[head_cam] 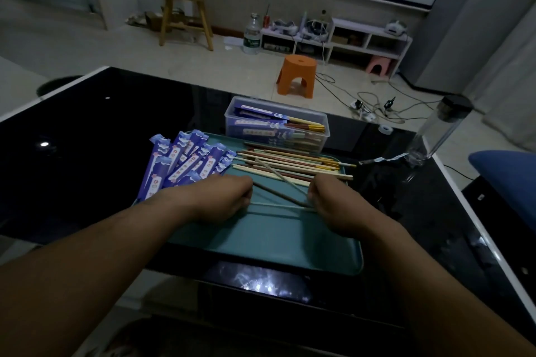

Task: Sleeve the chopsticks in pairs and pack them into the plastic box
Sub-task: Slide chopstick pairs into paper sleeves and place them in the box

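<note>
Chopsticks (281,194), slim smooth sticks, ends pinched by left fingers (245,193), right fingers (314,194), teal tray (275,235)

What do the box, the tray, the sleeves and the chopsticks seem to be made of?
Box: clear plastic, slightly glossy; the packed sleeves show through its walls.
Tray: probably plastic or silicone, matt teal; smooth, with a rounded rim.
Sleeves: likely printed paper; thin, flat, purple and white.
Chopsticks: unclear, wood or plastic; smooth, in cream, brown and grey, some with yellow tips.
</note>
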Demonstrator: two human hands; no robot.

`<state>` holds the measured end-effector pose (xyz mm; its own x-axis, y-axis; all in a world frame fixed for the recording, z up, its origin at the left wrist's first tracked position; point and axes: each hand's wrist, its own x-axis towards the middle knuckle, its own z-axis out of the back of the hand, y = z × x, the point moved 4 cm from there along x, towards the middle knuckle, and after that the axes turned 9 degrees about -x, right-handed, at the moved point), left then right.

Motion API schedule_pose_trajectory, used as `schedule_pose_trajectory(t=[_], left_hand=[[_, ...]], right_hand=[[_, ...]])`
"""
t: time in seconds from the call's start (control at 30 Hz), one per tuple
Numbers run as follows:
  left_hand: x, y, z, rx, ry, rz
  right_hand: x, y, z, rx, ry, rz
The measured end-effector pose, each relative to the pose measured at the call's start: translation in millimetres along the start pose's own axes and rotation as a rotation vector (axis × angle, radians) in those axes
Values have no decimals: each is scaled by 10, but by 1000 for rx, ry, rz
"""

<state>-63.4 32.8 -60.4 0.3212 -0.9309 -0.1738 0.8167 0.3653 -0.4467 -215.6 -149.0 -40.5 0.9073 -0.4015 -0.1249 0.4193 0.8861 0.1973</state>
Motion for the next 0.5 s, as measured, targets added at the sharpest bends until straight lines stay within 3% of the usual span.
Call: schedule_pose_trajectory(t=[0.13,0.23,0.33,0.4,0.5], left_hand=[[-5,23,56,-157,-75,-10],[3,17,131,-326,-220,31],[-10,62,186,-712,-366,127],[-2,66,175,-982,-373,183],[24,69,143,-1189,-380,244]], right_hand=[[-113,152,-81,-3,112,89],[-126,169,-141,205,108,52],[-140,213,-137,428,84,5],[-134,239,-111,507,60,-18],[-122,253,-113,604,73,-44]])
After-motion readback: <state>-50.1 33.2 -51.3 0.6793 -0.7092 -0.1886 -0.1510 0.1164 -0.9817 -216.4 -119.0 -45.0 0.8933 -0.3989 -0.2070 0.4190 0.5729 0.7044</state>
